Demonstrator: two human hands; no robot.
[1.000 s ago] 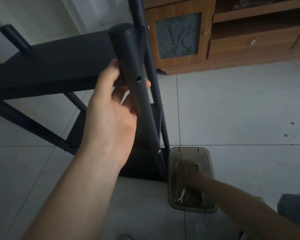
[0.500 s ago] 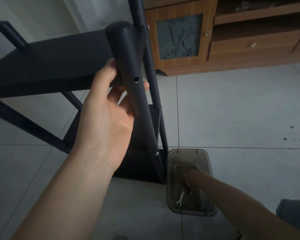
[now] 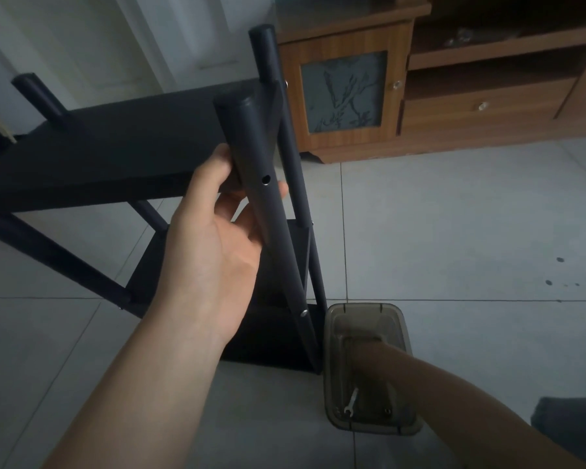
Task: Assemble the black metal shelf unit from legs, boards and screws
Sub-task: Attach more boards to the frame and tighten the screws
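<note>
Leg (image 3: 251, 157) within left hand (image 3: 214, 245) (thumb behind)

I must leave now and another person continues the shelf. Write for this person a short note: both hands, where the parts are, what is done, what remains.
Left hand: grips the near leg just under its empty screw hole.
Right hand: reaching into the plastic box on the floor; its fingers are hidden, so whether it holds anything is unclear.
Parts: a wrench lies in the box, beside the shelf's foot.
Done: boards sit between the legs; one screw is in, low on the near leg.
Left: fit a screw in the empty hole and tighten it; other joints are not visible, so check them.
</note>
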